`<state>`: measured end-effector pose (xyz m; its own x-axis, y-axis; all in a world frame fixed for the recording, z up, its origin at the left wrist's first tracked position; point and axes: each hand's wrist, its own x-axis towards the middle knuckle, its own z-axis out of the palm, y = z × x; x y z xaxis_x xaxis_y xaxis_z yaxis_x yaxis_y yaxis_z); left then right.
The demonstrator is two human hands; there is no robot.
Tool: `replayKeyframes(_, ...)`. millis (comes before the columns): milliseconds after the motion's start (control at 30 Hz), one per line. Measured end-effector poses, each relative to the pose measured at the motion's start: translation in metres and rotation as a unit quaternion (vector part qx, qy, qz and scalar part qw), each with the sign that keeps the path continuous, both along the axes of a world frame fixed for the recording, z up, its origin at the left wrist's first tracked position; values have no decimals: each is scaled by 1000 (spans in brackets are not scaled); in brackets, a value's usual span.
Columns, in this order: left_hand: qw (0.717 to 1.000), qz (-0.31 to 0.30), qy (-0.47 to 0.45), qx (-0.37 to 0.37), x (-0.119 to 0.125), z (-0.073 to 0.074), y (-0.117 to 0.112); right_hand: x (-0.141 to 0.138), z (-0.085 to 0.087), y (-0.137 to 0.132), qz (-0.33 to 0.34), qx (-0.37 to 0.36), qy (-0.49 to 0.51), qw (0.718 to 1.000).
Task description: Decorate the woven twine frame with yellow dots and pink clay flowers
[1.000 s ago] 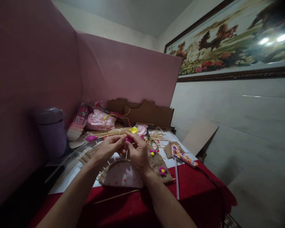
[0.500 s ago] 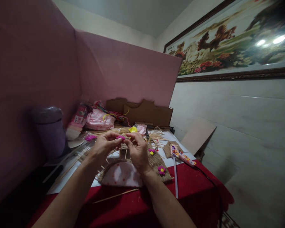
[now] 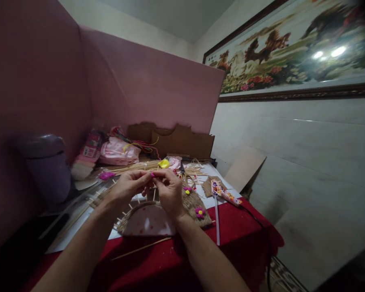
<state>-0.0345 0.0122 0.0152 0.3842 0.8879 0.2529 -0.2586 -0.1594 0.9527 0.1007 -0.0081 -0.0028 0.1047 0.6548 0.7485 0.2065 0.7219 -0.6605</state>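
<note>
Both hands, left [image 3: 130, 187] and right [image 3: 169, 194], have finger and thumb pinched narrow on one small pink bit [image 3: 153, 175], which is held between their tips above the table's middle, just beyond the half-round weave [image 3: 149, 222]. The bit looks soft, so squeezing too hard could flatten it or leave it lopsided; a loose pinch could let it drop among the bare sticks sticking up from the weave, where it may be dented. The wrists hang low over the weave, and a dip of the right forearm could press the nearer flower [image 3: 200, 212] on the twine panel [image 3: 192, 202] to the right. Farther off, the scissors [image 3: 185, 177] lie close beyond the right hand, so a careless reach might catch them. The glue gun [image 3: 226, 194] rests at the right, its cord [image 3: 260, 223] running over the red cloth's edge; a snag there could drag it. Whether it is hot, I cannot tell.
</note>
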Motion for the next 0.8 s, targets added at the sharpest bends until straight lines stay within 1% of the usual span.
replayKeyframes(133, 999, 25, -17, 13, -1, 2, -1, -1, 2, -4, -13, 8, -15, 1000)
replayKeyframes(233, 998, 44, -34, 5, -2, 4, -2, -2, 0, -2, -14, -17, -14, 1000)
replayKeyframes(300, 999, 36, -37, -5, -1, 5, -3, -2, -1, 0, -13, -36, -6, 999)
replayKeyframes(400, 999, 14, -37, -30, 0, 6, -5, -1, -2, 2, -18, -37, -3, 999)
replayKeyframes(500, 998, 28, -44, -38, -1, 5, -5, 0, -1, 2, -23, -20, -5, 1000)
replayKeyframes(567, 998, 44, -42, -35, -2, 4, -4, 0, 0, 1, -15, -15, -9, 1000)
replayKeyframes(667, 997, 56, -36, -27, -3, 4, -2, 0, 0, 0, 4, -27, -7, 1000)
replayKeyframes(800, 998, 54, -32, -17, -3, 6, -4, 1, -1, 2, 21, -26, -23, 999)
